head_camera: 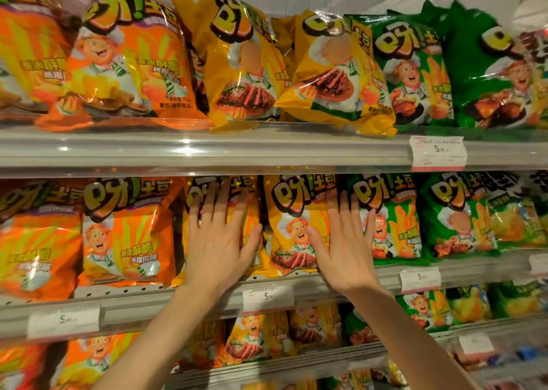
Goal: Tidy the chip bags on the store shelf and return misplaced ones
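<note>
On the middle shelf point(296, 283) stand orange, yellow and green chip bags in a row. My left hand point(219, 241) lies flat with straight spread fingers on one yellow bag point(249, 208). My right hand point(344, 241) presses flat on the right side of the neighbouring yellow bag point(292, 220), its outer fingers reaching over the edge of a green bag point(394, 220). Neither hand grips anything. The top shelf holds the same colours, with two yellow bags point(237, 63) point(332, 72) tilted forward over the shelf lip.
Orange bags point(124, 229) fill the left of the middle shelf and green bags point(456, 211) the right. Price tags point(437, 152) point(268, 297) hang on the shelf rails. A lower shelf point(267, 363) carries more bags of the same kinds.
</note>
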The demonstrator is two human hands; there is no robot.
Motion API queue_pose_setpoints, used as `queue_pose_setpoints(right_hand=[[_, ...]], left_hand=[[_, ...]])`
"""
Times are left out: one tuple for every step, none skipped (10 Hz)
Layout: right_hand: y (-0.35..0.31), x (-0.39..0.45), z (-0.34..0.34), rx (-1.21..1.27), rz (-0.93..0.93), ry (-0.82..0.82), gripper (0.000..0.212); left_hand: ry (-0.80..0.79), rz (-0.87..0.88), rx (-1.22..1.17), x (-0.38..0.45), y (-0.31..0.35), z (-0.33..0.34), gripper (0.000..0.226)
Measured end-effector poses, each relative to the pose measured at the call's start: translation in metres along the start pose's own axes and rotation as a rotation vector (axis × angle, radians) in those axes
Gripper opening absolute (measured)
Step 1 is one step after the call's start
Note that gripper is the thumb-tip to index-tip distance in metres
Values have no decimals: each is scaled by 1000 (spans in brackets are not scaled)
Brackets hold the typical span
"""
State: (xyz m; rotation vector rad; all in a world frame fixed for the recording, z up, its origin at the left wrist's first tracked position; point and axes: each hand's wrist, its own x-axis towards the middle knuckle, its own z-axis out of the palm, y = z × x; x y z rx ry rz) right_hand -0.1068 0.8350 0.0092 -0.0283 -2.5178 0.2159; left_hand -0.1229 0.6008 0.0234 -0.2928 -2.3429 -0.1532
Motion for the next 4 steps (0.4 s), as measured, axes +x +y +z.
queue_pose_setpoints(right_hand=[[1,-2,-3,22,1,-7,75],[0,-4,-7,61,-17,13,74],[3,-6,-13,102,-42,34,74],[5,-15,-23,227,-13,-2,73]], left_hand=[[6,4,-64,-2,-3,-6,60],[4,-4,-117,-6,-5,-12,60],[20,-6,-122,-11,-8,-16,57],[13,-59,-161,-20,-8,-22,57]])
